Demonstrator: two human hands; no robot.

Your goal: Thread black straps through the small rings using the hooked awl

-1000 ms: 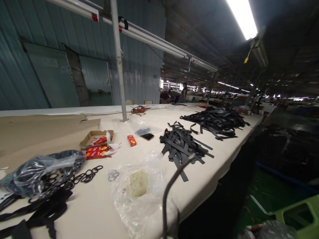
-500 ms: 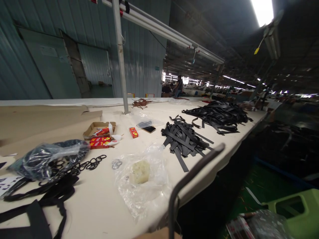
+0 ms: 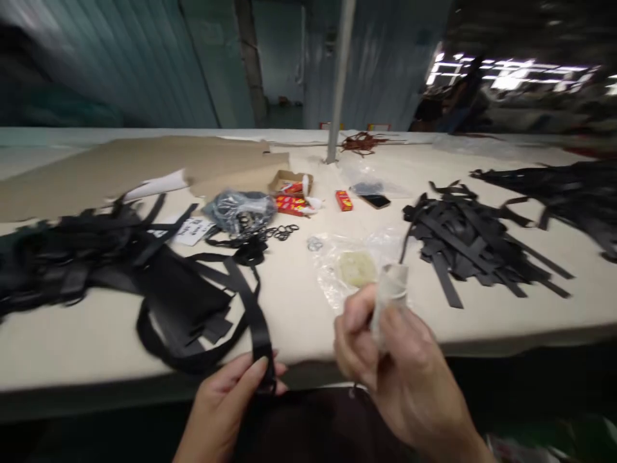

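Observation:
Near the table's front edge my left hand (image 3: 231,399) pinches the end of a flat black strap (image 3: 255,315) between thumb and fingers. The strap runs back to a heap of black straps and pieces (image 3: 168,289) at the left. My right hand (image 3: 414,379) is closed around the pale, wrapped handle of a thin dark-tipped tool (image 3: 393,286), which looks like an awl. Its tip points up and away. Just beyond that hand, a yellowish wax-like block (image 3: 357,268) lies on clear plastic film (image 3: 328,276).
Loose cut black strips (image 3: 467,238) lie to the right, with a larger black pile (image 3: 573,193) behind. Further back are a phone (image 3: 376,201), a red box (image 3: 344,200), an open carton (image 3: 289,180) and a bag of black rings (image 3: 241,209). A metal post (image 3: 340,77) rises behind.
The view has swung left and down towards the table. Both my hands are now in sight, holding the strap and the tool. The dark curved bar in the earlier foreground is gone from view.

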